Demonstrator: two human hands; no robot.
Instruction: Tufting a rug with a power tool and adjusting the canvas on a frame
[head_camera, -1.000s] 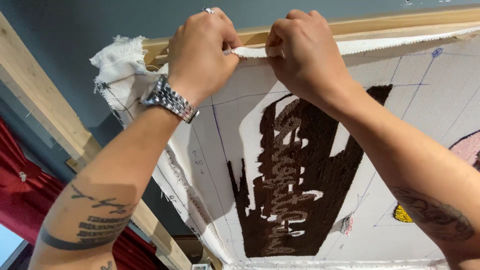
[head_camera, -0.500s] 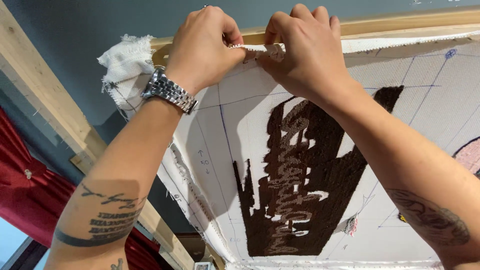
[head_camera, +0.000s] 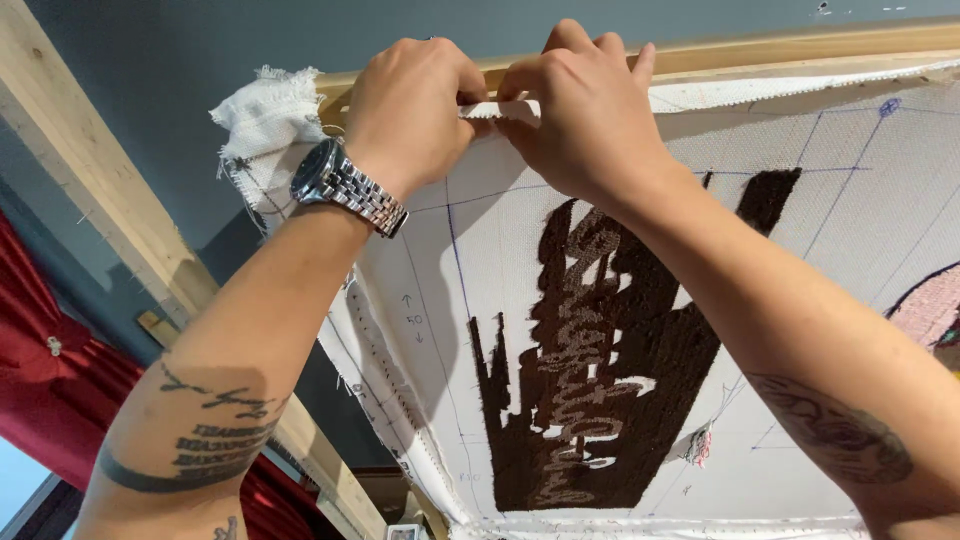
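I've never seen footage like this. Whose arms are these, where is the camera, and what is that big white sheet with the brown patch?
There is no machine here: these are a person's two bare arms, filmed by a camera worn on their head, looking up along the arms. The left hand, with a steel wristwatch, and the right hand are side by side, pinching the top edge of a white cloth against a wooden frame bar. The cloth is stretched over the frame and marked with thin drawn lines. The dark brown tufted patch is yarn worked into it; a pink area shows at the right edge. A frayed cloth corner bunches at the left. A red curtain hangs behind.
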